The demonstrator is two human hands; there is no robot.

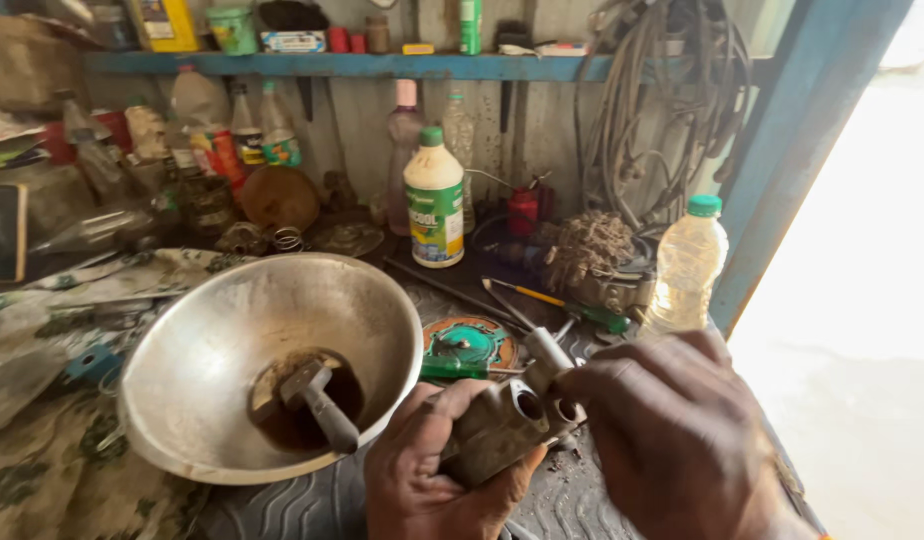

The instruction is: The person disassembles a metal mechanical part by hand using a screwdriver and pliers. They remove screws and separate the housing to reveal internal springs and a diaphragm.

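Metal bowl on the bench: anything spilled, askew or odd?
Nothing spilled. The metal bowl sits tilted on rumpled cloth, with dark liquid pooled around a brush lying in it. Both hands, left hand and right hand, grip a grimy metal part.

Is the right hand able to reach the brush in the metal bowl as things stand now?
Probably yes. The brush lies in the open metal bowl, handle up and uncovered. But the right hand is on the metal part that the left hand holds, between it and the bowl.
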